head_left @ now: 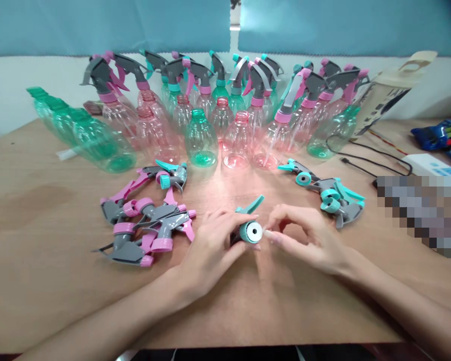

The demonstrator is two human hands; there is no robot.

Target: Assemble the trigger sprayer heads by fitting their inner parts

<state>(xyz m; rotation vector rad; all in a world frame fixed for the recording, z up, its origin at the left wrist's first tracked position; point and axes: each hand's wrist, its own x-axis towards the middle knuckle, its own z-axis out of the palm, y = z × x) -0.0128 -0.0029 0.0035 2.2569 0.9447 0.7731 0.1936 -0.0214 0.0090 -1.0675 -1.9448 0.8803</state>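
Observation:
My left hand (225,235) is closed round a grey-and-teal trigger spray head (251,231). The white round underside of its collar, with a dark hole in the centre, faces right and toward me. Close beside the collar, my right hand (304,235) pinches thumb and forefinger together. A small whitish bit shows at those fingertips, too blurred to name. To the left of my left hand lies a heap of pink-and-grey spray heads (150,220), with one teal-collared spray head (173,175) at its top. Several teal-and-grey spray heads (330,195) lie beyond my right hand.
Green bottles (201,140) and pink bottles (236,143) stand in rows at the back, many with spray heads fitted. A cream shaker bottle (387,98) stands at the right, near a black cable (361,168), a white box (432,164) and a blue packet (441,138).

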